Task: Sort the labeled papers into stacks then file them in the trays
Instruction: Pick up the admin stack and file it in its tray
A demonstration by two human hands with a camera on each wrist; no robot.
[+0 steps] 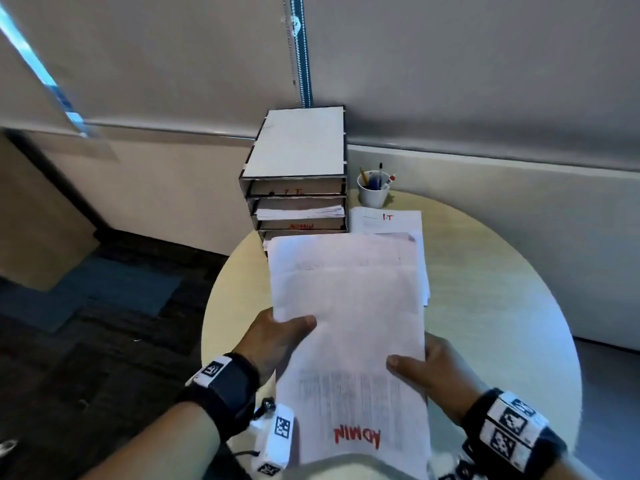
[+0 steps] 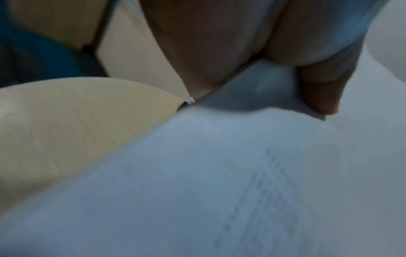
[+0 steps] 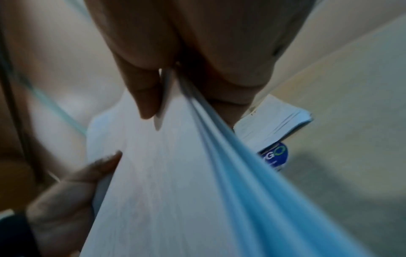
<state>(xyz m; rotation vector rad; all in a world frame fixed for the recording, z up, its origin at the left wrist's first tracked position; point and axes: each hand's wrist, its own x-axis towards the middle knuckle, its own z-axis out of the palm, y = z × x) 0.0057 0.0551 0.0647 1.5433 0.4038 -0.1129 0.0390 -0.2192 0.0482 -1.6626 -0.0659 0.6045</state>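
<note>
The left hand and the right hand each clamp a side edge of a stack of white printed sheets marked "ADMIN" in red, thumbs on top, held above the round pale wooden bench. Only the head view shows that label, and beyond the hands the grey stacked paper trays with red labels, a white cup of pens and a second white stack marked "I.T" lying on the bench. The right wrist view alone shows the held sheets' fanned edges.
</note>
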